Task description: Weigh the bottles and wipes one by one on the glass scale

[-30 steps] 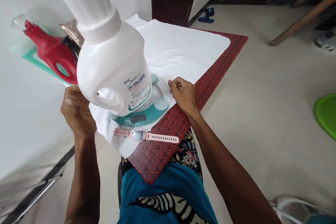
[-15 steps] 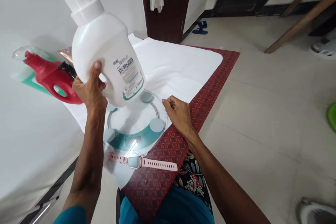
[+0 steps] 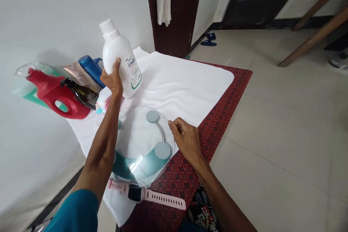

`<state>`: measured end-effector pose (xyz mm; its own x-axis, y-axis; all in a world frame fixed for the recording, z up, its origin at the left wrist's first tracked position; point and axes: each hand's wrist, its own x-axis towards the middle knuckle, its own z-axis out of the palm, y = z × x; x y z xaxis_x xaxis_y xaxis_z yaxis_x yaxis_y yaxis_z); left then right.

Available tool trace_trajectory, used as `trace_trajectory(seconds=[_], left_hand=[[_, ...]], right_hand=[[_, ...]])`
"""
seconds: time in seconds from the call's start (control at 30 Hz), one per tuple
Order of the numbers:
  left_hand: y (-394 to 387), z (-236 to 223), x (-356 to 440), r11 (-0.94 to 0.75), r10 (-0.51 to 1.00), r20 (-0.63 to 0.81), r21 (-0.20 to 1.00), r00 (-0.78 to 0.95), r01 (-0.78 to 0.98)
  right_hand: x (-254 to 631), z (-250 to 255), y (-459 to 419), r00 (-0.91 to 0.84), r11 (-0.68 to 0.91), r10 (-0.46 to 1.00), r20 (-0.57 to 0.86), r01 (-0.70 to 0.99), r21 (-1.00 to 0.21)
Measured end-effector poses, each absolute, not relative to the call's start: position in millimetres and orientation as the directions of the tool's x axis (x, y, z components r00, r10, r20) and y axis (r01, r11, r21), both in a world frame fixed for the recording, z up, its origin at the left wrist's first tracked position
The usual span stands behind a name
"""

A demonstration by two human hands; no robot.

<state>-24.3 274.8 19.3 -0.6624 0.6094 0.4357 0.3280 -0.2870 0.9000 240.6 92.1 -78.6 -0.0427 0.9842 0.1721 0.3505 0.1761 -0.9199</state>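
My left hand [image 3: 113, 78] is closed around the handle of a white laundry detergent bottle [image 3: 119, 54], which tilts slightly to the left over the white cloth beyond the scale. Whether its base touches the cloth I cannot tell. A round glass bathroom scale [image 3: 138, 134] with grey pads and a teal band lies in front of me, partly behind my left forearm. At its right rim rests my right hand [image 3: 186, 136], fingers curled in with nothing visible in them. Nearest me, a pink-strapped smartwatch [image 3: 135, 193] lies stretched out by the scale's front edge.
Along the wall stand a red detergent bottle [image 3: 58, 96], a dark pump bottle [image 3: 83, 94], a pinkish tube [image 3: 81, 76] and a blue bottle [image 3: 91, 69]. White cloth [image 3: 185, 76] covers much of the red patterned tabletop [image 3: 217, 123]. Blue slippers [image 3: 208, 40] lie on the floor.
My left hand has carried the detergent bottle away from me and lower, past the scale toward the cloth behind it. My right hand keeps its curled shape beside the scale. The view has shifted slightly.
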Motion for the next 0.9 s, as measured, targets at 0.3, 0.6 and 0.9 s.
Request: trace_trajectory(seconds=[0.3, 0.6, 0.9], left_hand=[[321.9, 6.0, -23.6, -0.200, 0.600, 0.406, 0.910, -0.689, 0.362], [172.3, -7.9, -62.8, -0.212, 0.637, 0.619, 0.713, -0.459, 0.668], [66.4, -51.2, -140.2, 0.010, 0.559, 0.183, 0.974, -0.809, 0.228]], right_hand=[[240.4, -81.2, 90.2, -0.033, 0.175, 0.984, 0.175, 0.357, -0.918], [242.6, -81.2, 86.1, -0.036, 0.138, 0.990, 0.135, 0.395, -0.908], [247.5, -68.1, 90.9, -0.123, 0.016, 0.992, -0.034, 0.387, -0.922]])
